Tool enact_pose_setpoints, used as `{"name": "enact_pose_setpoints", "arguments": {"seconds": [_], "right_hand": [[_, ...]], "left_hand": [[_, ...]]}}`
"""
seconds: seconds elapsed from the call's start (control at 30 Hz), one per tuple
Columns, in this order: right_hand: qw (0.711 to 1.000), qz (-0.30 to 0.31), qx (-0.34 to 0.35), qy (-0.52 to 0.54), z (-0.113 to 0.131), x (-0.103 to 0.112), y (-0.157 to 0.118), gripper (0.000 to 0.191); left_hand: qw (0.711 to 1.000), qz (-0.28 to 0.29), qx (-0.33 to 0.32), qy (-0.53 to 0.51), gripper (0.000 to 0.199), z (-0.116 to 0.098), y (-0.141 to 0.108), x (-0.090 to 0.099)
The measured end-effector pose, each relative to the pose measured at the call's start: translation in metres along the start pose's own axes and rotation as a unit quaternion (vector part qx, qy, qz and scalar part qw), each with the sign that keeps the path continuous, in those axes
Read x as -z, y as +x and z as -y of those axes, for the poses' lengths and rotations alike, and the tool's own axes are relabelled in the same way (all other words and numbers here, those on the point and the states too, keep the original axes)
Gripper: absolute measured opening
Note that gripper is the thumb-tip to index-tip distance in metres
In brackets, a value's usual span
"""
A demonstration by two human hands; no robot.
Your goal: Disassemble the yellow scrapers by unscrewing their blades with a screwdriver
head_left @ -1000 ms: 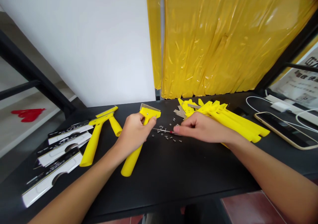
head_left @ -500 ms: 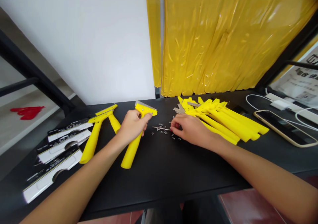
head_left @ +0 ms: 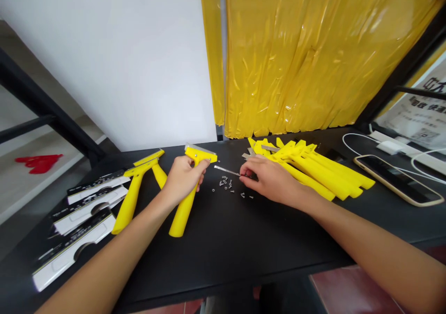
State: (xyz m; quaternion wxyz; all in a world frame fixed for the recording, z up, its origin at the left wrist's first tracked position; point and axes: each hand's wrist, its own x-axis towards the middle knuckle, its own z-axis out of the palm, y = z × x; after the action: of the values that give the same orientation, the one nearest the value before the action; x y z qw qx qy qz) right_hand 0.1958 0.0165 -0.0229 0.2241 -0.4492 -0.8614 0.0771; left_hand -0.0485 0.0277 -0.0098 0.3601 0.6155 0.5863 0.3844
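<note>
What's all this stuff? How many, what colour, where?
table: one, black, middle
boxes: three, black and white, left
loose scrapers: two, yellow, beside boxes
held scraper: one, yellow, centre
screws and nuts: many, silver, centre
thin tool: one, silver, centre
piled scrapers: several, yellow, right
blades: several, silver, at piled scrapers
phone: one, black, right
power strip: one, white, behind phone
panel: one, white, back
sheeting: two, yellow, back
red thing: one, red, far left
sign: one, pale, far right
bars: several, black, sides
floor tiles: some, red, below
left hand: one, bare, on held scraper
right hand: one, bare, on thin tool
</note>
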Motion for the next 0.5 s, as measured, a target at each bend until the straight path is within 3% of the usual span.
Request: {"name": "enact_pose_setpoints", "arguments": {"seconds": [0.1,0.2,0.3,0.5], "right_hand": [[0.996,-0.024,-0.025,0.077,0.002,0.010,-0.001,0.011],[0.989,0.013,-0.011,0.145,0.009,0.012,-0.004,0.012],[0.986,0.026,0.010,0.165,0.016,0.009,-0.007,0.018],[0.977,-0.008,-0.014,0.211,0.016,0.005,-0.006,0.023]], "left_hand": [[1.000,0.005,-0.006,-0.009,0.034,-0.003,-0.001,0.001],[1.000,0.001,-0.027,-0.001,0.038,-0.006,-0.004,0.002],[0.999,-0.003,-0.042,0.007,0.043,-0.010,-0.007,0.001],[0.999,-0.007,-0.030,-0.012,0.041,-0.012,-0.009,0.001]]}}
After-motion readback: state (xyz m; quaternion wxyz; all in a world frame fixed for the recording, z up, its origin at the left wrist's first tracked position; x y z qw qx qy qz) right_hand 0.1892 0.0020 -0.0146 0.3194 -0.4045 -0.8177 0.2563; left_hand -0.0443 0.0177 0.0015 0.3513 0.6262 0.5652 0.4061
